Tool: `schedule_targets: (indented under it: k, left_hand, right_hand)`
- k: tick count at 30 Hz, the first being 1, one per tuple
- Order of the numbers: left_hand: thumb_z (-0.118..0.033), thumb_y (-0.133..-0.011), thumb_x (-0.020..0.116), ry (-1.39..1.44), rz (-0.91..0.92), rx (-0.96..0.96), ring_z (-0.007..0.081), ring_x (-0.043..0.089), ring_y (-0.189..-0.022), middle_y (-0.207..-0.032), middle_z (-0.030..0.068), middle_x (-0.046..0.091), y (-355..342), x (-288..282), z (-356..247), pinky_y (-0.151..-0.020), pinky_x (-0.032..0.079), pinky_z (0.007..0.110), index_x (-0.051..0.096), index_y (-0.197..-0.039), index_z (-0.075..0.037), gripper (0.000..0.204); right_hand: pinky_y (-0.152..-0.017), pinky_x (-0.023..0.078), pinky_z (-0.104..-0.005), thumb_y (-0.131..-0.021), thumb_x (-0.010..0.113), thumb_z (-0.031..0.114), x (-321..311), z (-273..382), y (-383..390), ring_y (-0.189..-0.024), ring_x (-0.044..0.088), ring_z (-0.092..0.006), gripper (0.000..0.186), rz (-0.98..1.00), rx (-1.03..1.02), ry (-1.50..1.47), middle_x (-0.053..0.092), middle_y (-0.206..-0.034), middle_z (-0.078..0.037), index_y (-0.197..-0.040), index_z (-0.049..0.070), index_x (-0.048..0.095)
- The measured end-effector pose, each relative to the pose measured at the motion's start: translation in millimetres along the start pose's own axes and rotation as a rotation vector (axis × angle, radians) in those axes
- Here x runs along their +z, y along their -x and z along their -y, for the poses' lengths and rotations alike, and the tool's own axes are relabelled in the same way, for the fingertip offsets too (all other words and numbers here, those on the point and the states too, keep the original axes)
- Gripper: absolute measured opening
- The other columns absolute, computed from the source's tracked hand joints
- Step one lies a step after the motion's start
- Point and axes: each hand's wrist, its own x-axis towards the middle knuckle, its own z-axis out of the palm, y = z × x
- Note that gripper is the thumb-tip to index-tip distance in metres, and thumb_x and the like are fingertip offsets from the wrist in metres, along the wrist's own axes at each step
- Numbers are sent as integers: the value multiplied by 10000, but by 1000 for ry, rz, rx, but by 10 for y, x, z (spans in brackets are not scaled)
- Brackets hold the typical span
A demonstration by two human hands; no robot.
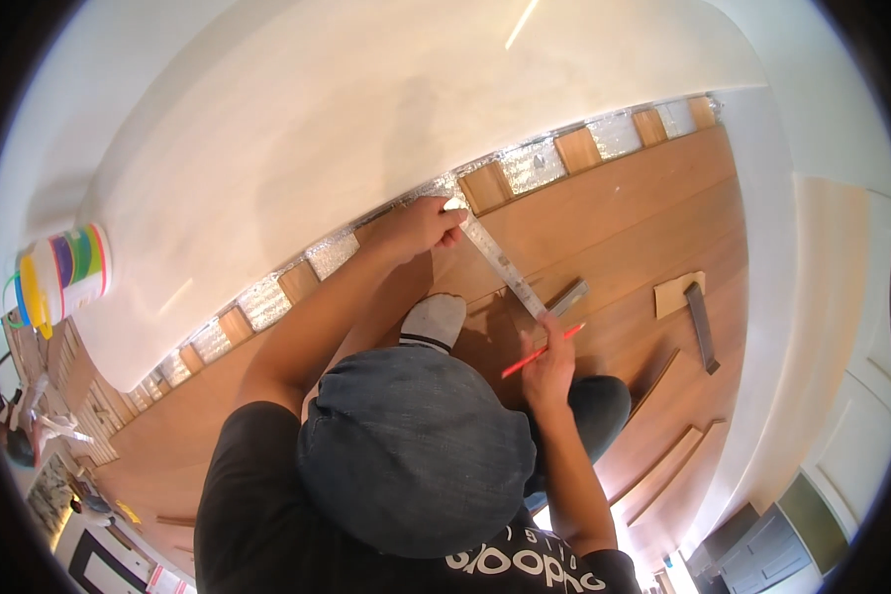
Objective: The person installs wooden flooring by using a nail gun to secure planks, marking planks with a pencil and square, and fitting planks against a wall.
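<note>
My left hand [434, 228] is closed at the wall edge, its fingers pinching the far end of a long grey metal ruler [503, 265]. The ruler slants across the wooden floorboards [624, 233] toward me. At its near end my right hand [548, 368] is closed, with a red pencil [525, 363] lying across the fingers. A short grey metal bar [568, 297] is beside this end; whether the two are joined, I cannot tell. Short wood pieces [577, 149] sit spaced out over silver foil underlay [533, 166] along the wall, one close to my left hand.
A dark metal bar [701, 329] rests partly on a tan flat piece [675, 295] at right. Loose narrow planks [655, 467] lie behind it. A white bucket with a yellow part [69, 267] stands far left. The pale wall [297, 129] curves along the far side.
</note>
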Motion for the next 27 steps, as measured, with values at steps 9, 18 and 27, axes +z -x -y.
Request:
schedule_targets:
  k: [9,18,27]
  left_hand:
    - [-217,-1075,589,241,-50,-78,145,725,-757,-1052,123,693,-256,21,138,-583,508,246,574,-1147,44,271]
    - [-196,-1081,560,-95,-93,-118,173,744,-780,-1171,140,673,-332,31,68,-630,576,284,517,-1320,40,339]
    - [-235,-1071,594,-213,-163,-206,177,758,-789,-1178,147,700,-287,163,-217,-621,589,303,495,-1327,44,392]
  right_hand:
    - [-892,476,-501,-872,799,177,597,-405,-342,-1013,572,-360,453,158,-147,264,650,-1098,-122,-1302,111,671]
    - [-978,444,-479,-835,808,145,749,-123,-435,-1016,591,-329,477,182,-69,267,650,-1035,-106,-1300,114,704]
    - [-917,459,-477,-794,805,127,792,-247,-506,-961,574,-321,489,141,-42,226,641,-1005,-77,-1275,132,716]
